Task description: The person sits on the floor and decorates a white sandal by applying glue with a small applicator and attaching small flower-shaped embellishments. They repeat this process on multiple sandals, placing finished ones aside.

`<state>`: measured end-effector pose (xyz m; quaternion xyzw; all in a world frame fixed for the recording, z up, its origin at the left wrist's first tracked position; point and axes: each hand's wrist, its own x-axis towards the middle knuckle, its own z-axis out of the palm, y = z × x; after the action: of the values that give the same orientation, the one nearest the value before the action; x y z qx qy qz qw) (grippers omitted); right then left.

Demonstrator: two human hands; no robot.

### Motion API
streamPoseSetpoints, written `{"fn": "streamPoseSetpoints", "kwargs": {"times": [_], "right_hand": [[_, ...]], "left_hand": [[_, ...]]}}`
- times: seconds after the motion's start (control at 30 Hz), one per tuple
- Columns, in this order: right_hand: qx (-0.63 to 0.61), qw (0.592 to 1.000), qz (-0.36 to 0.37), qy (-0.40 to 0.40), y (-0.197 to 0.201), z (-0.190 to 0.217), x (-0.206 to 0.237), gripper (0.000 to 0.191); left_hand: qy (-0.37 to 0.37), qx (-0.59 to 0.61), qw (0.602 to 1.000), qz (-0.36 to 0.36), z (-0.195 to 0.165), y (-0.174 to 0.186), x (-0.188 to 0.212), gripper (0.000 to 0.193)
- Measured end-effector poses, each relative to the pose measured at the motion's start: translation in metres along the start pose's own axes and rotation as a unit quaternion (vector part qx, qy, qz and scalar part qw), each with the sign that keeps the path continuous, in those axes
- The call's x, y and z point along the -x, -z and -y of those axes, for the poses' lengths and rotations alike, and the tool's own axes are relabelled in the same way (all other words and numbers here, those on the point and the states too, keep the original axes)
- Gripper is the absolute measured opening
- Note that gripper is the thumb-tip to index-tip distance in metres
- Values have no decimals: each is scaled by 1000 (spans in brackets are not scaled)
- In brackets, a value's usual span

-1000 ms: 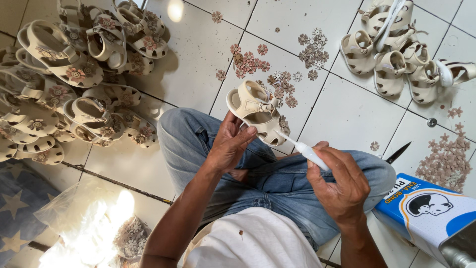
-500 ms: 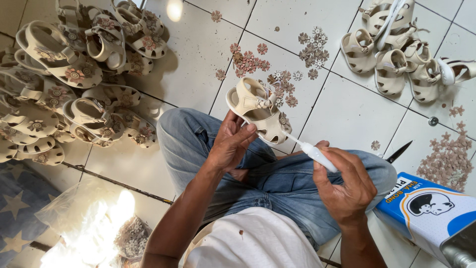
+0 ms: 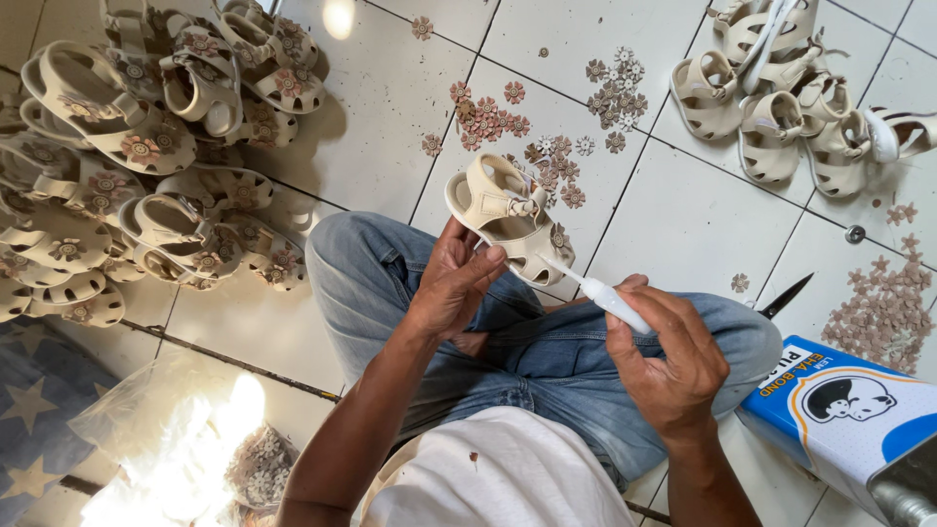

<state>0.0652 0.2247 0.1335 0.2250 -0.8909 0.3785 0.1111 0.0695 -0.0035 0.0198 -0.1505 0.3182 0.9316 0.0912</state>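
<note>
Since earlier frame: nozzle tip advanced to sandal front; sandal barely shifted.

Right hand: fingers closed round white plastic glue applicator; long axis runs up-left, tip touching strap beside small flower trim.

Left hand: fingers clamped on cream child's sandal, held above knees, toe end toward right hand. Right hand nearer to contact point.

Blue glue tin at right, near knee. Loose pink-brown flower trims on white tiled floor beyond sandal; decorated sandal pile far left.
</note>
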Motion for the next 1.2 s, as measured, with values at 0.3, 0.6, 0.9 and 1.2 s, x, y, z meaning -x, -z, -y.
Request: {"fn": "streamPoseSetpoints", "kwargs": {"times": [0.3, 0.6, 0.9, 1.2], "right_hand": [[3, 1000, -2, -1, -2, -3, 2, 25], [13, 1000, -2, -12, 0, -3, 6, 26], [12, 1000, -3, -18, 2, -4, 5, 25], [5, 1000, -16, -10, 1, -1, 4, 25]], "left_hand": [[0, 4, 1000, -2, 0, 0, -1, 82], [-5, 8, 1000, 4, 1, 2, 1, 81], [-8, 2, 1000, 5, 0, 1, 0, 81], [-4, -6, 1000, -1, 3, 1, 0, 81]]}}
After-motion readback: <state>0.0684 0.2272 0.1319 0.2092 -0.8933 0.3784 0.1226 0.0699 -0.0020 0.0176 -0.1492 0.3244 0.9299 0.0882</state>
